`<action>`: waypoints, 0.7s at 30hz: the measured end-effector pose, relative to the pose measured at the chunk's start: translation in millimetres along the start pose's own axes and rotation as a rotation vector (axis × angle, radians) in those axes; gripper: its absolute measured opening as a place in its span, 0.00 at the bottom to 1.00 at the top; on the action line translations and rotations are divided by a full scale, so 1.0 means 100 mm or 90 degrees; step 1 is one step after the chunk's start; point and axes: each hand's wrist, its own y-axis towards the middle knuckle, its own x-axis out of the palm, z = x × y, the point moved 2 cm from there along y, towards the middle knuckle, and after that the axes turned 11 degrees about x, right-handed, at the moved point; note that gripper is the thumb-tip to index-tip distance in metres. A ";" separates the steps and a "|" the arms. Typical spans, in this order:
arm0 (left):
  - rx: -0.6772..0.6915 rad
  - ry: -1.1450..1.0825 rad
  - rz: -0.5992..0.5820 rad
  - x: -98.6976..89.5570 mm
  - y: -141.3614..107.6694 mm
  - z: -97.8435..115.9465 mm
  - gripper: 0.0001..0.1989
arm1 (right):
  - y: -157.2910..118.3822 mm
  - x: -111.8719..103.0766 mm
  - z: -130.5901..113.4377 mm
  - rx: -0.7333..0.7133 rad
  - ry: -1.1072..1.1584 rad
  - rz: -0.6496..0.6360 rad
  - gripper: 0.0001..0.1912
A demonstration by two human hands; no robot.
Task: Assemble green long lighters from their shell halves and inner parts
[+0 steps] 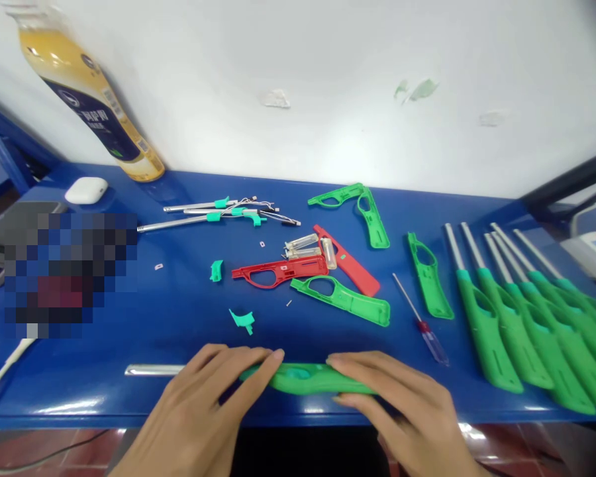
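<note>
Your left hand (193, 404) and right hand (407, 397) pinch the green lighter (318, 379) between their fingers at the bench's (179, 298) near edge. It looks closed up, probably nearly done. Whole lighters (494, 351) lie at right; shells (365, 307), rods (179, 225) and triggers (243, 320) remain loose, apparently unassembled.

Single head view, close above blue table (179, 298), facing forward-down

The blue table (179, 318) bears lighters (541, 341), casings (347, 301), a screwdriver (430, 340).
</note>
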 end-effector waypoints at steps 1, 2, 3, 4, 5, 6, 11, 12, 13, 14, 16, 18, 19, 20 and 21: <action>-0.006 -0.026 0.020 0.00 0.04 0.01 0.28 | 0.00 0.01 0.01 -0.010 0.024 0.003 0.11; -0.005 -0.055 0.051 0.00 0.09 0.03 0.22 | 0.00 0.02 0.02 -0.024 0.037 0.008 0.11; -0.001 -0.080 0.091 0.00 0.14 0.05 0.17 | -0.01 0.04 0.03 -0.041 0.042 0.013 0.12; 0.006 -0.104 0.130 0.01 0.19 0.07 0.14 | -0.02 0.06 0.04 -0.058 0.042 0.017 0.12; 0.016 -0.122 0.171 0.01 0.24 0.09 0.13 | -0.03 0.07 0.04 -0.076 0.038 0.019 0.13; 0.019 -0.133 0.204 0.02 0.28 0.11 0.13 | -0.04 0.09 0.05 -0.091 0.030 0.014 0.14; 0.025 -0.114 0.228 0.04 0.34 0.15 0.17 | -0.10 0.11 0.09 -0.121 -0.022 0.014 0.19; 0.040 -0.106 0.211 0.05 0.31 0.15 0.18 | -0.10 0.11 0.09 -0.119 -0.026 0.026 0.18; 0.051 -0.099 0.195 0.07 0.28 0.15 0.19 | -0.09 0.11 0.09 -0.118 -0.029 0.035 0.18; 0.055 -0.093 0.181 0.09 0.24 0.15 0.20 | -0.09 0.12 0.09 -0.118 -0.034 0.041 0.18; 0.048 -0.093 0.161 0.15 0.14 0.16 0.22 | -0.08 0.14 0.09 -0.129 -0.065 0.029 0.21; 0.046 -0.089 0.126 0.21 0.03 0.16 0.24 | -0.08 0.14 0.09 -0.146 -0.114 0.014 0.23; 0.052 -0.080 0.093 0.24 -0.01 0.17 0.26 | -0.09 0.12 0.10 -0.145 -0.136 0.016 0.23; 0.048 -0.074 0.079 0.26 -0.05 0.17 0.26 | -0.11 0.08 0.12 -0.130 -0.147 0.032 0.22; 0.038 -0.071 0.070 0.26 -0.08 0.17 0.27 | -0.13 0.01 0.14 -0.101 -0.152 0.065 0.21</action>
